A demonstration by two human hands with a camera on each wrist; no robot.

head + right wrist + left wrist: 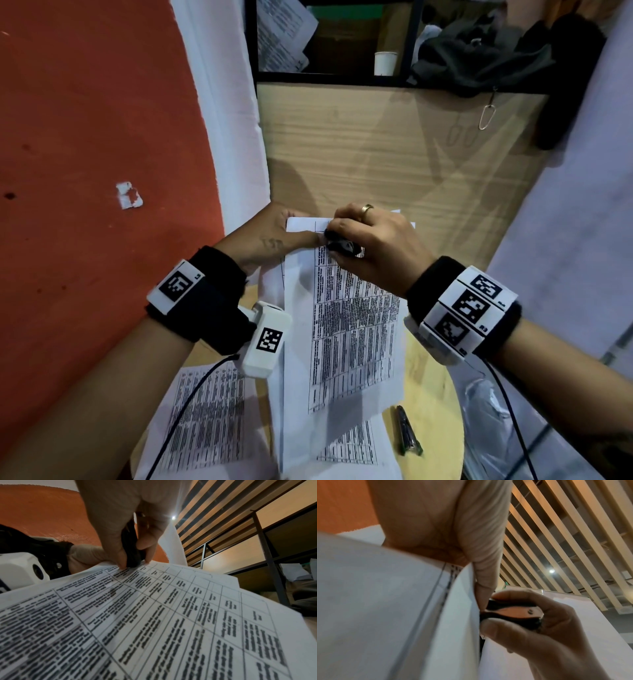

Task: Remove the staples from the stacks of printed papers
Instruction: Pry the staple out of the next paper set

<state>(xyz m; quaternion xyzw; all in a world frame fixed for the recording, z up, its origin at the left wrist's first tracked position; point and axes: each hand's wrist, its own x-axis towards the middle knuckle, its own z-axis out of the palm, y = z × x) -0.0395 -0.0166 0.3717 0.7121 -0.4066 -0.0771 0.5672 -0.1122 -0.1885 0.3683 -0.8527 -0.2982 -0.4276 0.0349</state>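
A stapled stack of printed papers (352,329) with tables of text lies tilted over a round wooden table (435,394). My left hand (274,229) pinches the stack's top left corner, thumb on the front. My right hand (370,243) grips a black staple remover (342,245) and holds its tip against that same corner. In the left wrist view the staple remover (511,612) shows a copper-coloured side plate, squeezed between thumb and fingers beside the paper (402,601). In the right wrist view the staple remover (132,553) touches the sheet's top edge (154,608). The staple itself is hidden.
Another printed stack (202,418) lies at the lower left under my left wrist, and more sheets (349,448) lie beneath. A dark stapler-like tool (407,431) rests on the table at the right. A wooden cabinet (394,144) stands behind, with a paper cup (385,63) on its shelf.
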